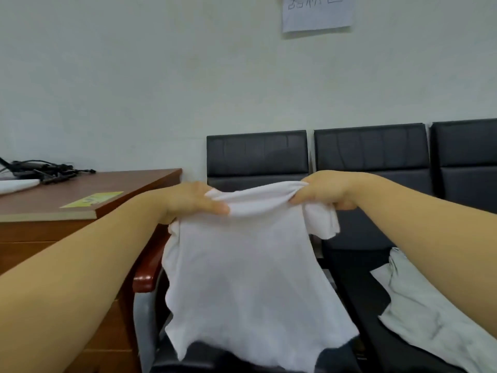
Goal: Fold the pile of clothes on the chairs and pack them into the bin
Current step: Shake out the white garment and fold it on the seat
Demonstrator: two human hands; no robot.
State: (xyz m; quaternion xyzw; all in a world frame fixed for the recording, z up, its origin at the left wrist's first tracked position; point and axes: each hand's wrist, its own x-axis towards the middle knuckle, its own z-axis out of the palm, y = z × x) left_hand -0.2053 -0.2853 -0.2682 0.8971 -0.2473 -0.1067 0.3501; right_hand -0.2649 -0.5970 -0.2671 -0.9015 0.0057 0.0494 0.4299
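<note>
**Above the near chair seat, a white shirt hangs from both my hands**

Between my hands, in front of the row of black chairs (258, 154), I hold the white shirt (247, 278) up by its top edge. My left hand (193, 200) pinches one end of that edge, thumb laid flat along the cloth. My right hand (325, 189) is clenched round a bunched handful at the other end. The body of the shirt hangs down over the seat, and its hem seems to touch the cushion, though the bottom of the view is too blurred for me to be sure.

Several things could spoil the fold. The right end is crumpled inside my fist and a sleeve flops loose just below it. If I lay the shirt down like this, that side will go down wrinkled and the fold will come out crooked. My left pinch takes in little fabric, so a hard shake could pull the edge free and drop the shirt in a heap. Another pale garment (419, 313) lies on the seat to the right, close enough to get caught up if I swing that way. The wooden desk (129, 184) stands close on the left. I cannot see the bin from here.
</note>
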